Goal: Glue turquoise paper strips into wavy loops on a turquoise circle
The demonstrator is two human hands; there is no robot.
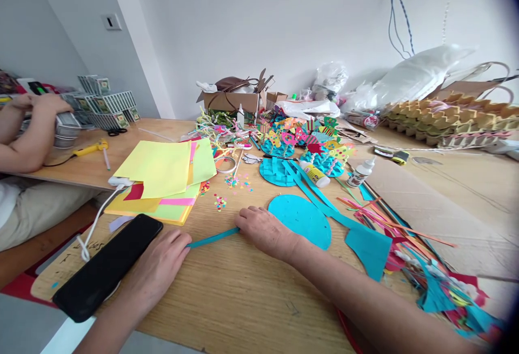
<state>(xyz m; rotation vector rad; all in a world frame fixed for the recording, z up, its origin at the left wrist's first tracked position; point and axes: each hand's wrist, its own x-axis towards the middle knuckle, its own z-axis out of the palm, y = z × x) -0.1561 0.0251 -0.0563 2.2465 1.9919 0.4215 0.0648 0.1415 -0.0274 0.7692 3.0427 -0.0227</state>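
Observation:
A narrow blue paper strip [213,238] stretches low over the wooden table between my two hands. Its left end is pinched in my left hand [167,254], whose fingers are closed. My right hand [263,228] grips the other end, fingertips pressed together. Just beyond my right wrist lies a blue paper disc [300,219], partly covered by that hand. Behind it sits another blue disc [278,172] with folded paper pieces on top. Long blue strips [314,194] run from there toward a larger blue paper scrap [370,248] at the right.
A black phone [108,265] lies by my left forearm, near stacked coloured paper [160,167]. Glue bottles [361,172] stand and lie behind the discs. Paper fish decorations [300,135] crowd the back. Scraps and egg trays [450,119] are at right. Another person's hands [42,106] work at far left.

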